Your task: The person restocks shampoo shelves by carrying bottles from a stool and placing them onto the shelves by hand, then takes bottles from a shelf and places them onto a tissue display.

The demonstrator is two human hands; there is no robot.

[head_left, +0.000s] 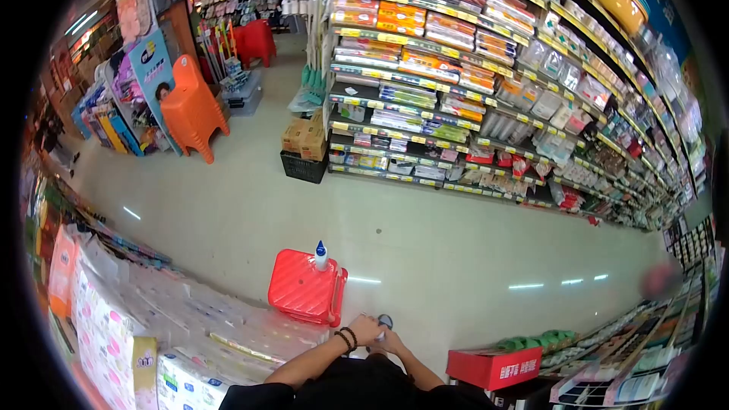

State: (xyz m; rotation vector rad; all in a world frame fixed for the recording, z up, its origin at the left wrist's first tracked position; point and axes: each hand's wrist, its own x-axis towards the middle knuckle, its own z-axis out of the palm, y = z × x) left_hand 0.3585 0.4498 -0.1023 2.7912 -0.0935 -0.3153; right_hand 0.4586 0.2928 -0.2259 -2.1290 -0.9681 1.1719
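My left hand (366,329), with dark beads around the wrist, is close in front of my body. My right hand (392,342) meets it there, and both have their fingers drawn in. Something small and pale may be between them, but I cannot make it out. Just ahead and to the left stands a red plastic stool or box (298,282) with a ridged top. Upright near its right edge is a white bottle (321,260) with a blue pointed cap. Neither hand touches the bottle or the red piece.
Wrapped paper packs (114,319) are piled at my left. A red carton (493,367) sits at lower right. Stocked shelves (425,99) curve along the far side. Across the floor (228,197) are a black crate (304,168) with cardboard boxes and stacked orange stools (194,114).
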